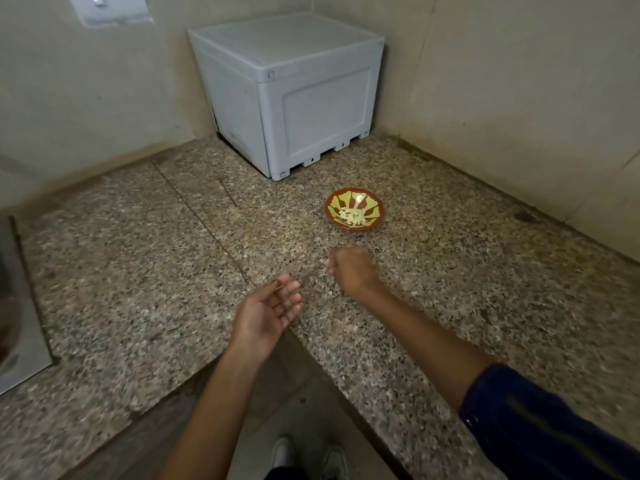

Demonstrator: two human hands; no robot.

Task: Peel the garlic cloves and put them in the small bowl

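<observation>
On the speckled granite table (138, 271): one small bowl (355, 210), red with yellow-green panels, holding a heap of pale peeled garlic cloves (352, 216). Left hand (268, 315): palm up, fingers spread, nothing in it. Right hand (351, 268): curled into a loose fist near the small bowl; contents cannot be told. Grey plastic box (287, 95) in the corner.

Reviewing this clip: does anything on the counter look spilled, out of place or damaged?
Nothing stands out. The small bowl sits upright on the granite counter with peeled garlic cloves inside, none spilled around it. The left hand is open and empty; the right hand is closed, its contents hidden.
</observation>
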